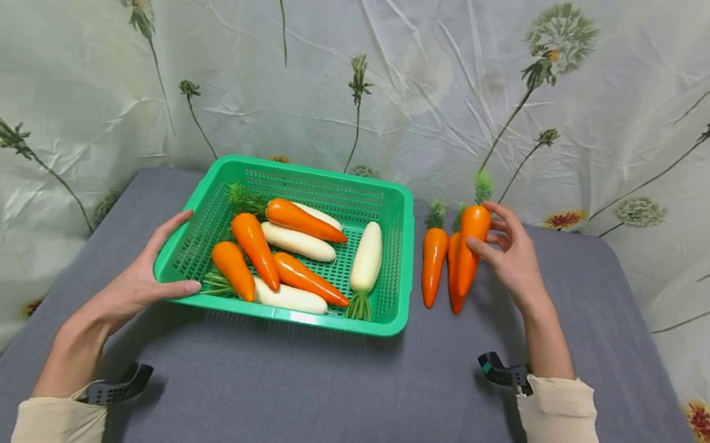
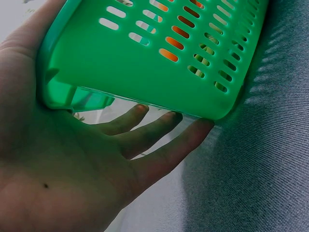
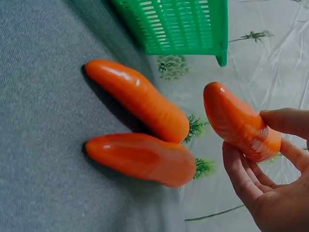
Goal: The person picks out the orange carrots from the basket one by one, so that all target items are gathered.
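Note:
My left hand (image 1: 131, 285) holds the green plastic basket (image 1: 302, 317) at its near left corner. In the left wrist view, three fingertips (image 2: 200, 129) touch the outside of its wall. Several orange carrots (image 1: 254, 244) and white radishes (image 1: 368, 253) lie inside the basket. To the basket's right, my right hand (image 1: 514, 261) pinches a carrot (image 3: 236, 121) between thumb and fingers, raised above the table with its tip toward me. Two more carrots, one nearer the basket (image 3: 140, 99) and one farther right (image 3: 142, 158), lie on the cloth below it, green tops pointing away.
A grey cloth (image 1: 317, 404) covers the table. Behind and at both sides hangs a pale curtain (image 1: 415, 72) printed with dandelions. Each wrist wears a black band, one on the left (image 1: 118, 385) and one on the right (image 1: 503, 372).

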A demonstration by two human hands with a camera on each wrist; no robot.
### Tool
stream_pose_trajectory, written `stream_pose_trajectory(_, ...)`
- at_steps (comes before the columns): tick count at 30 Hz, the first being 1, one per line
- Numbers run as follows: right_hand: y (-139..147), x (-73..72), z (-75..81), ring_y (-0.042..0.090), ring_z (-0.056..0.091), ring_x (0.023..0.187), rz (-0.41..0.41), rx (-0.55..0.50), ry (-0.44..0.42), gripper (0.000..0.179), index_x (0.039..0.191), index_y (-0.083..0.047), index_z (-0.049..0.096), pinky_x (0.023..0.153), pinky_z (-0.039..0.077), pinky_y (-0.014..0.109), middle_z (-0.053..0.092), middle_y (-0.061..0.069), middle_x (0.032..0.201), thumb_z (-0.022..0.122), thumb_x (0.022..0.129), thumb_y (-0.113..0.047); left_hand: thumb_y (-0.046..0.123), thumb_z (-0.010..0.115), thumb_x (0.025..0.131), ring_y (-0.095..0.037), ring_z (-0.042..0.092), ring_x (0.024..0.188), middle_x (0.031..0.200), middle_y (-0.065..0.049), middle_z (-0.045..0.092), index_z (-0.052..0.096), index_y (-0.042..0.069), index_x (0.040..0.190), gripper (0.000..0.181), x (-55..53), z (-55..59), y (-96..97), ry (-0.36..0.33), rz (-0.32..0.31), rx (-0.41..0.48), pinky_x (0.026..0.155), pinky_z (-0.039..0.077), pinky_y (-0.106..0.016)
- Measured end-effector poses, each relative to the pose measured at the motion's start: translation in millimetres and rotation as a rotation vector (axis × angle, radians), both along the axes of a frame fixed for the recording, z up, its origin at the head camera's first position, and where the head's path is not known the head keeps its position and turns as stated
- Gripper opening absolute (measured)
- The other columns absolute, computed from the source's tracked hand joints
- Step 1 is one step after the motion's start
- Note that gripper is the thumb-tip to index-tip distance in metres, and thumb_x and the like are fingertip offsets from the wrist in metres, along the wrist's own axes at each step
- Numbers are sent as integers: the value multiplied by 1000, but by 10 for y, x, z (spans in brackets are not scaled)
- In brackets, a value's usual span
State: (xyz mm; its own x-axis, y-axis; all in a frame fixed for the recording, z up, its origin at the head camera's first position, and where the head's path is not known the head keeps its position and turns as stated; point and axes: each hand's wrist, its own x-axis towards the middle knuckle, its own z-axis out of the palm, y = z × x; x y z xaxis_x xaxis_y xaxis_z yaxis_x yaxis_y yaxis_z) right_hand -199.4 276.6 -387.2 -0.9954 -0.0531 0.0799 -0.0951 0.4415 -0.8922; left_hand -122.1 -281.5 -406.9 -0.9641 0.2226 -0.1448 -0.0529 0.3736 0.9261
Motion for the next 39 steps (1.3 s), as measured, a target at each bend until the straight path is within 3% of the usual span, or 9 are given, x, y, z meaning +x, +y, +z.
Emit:
stream_pose_trajectory(19,150,-50,-190,5,56,100,-41,46,-58,74,164,-16,31,75,57,20,44,30,154,68,100,-11,13,75,93,-9,33,134,170,-16,9,3,50,164,108,8,-2,2,0,4,7,92,37,-10)
stream_pose_trajectory(27,194,-59,-263,16,59,107,-44,72,-81,74,164,-16,32,76,58,23,46,30,151,69,100,-13,13,74,94,-9,34,133,170,-15,10,2,49,164,107,8,3,3,0,3,13,92,37,-10)
stream_pose_trajectory(32,229,-53,-322,15,60,105,-44,88,-101,76,164,-16,31,77,58,24,47,31,151,70,100,-14,14,74,94,-7,36,130,168,-16,11,3,49,164,107,10,2,9,-4,5,19,92,39,-10)
stream_pose_trajectory(39,268,-25,-386,41,57,125,-44,75,-122,76,165,-15,29,74,56,20,46,34,151,69,100,-14,12,74,94,-5,40,126,166,-16,14,3,48,165,106,8,-2,14,6,-1,30,91,41,-11)
